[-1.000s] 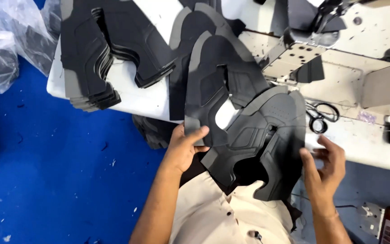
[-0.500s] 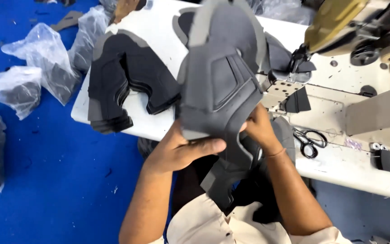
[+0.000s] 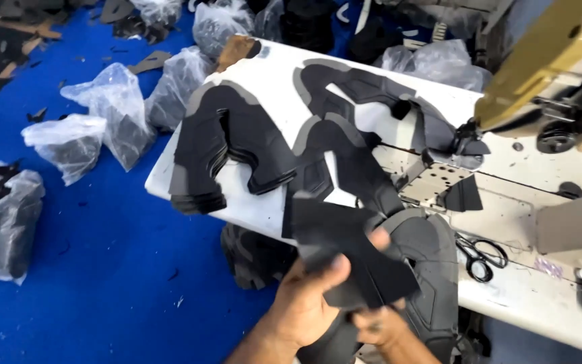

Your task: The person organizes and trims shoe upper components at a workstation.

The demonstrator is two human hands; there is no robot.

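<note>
At the lower centre of the frame, the left hand (image 3: 308,303) grips a flat black cut shoe-upper panel (image 3: 345,253), thumb pressed across its near edge. The right hand (image 3: 382,327), just below and right, pinches the same panel's lower edge with curled fingers. Behind it, a stack of black and grey shoe-upper pieces (image 3: 227,145) lies on the white worktable (image 3: 264,81). Black-handled scissors (image 3: 481,256) rest at right, near the sewing machine (image 3: 547,54).
</note>
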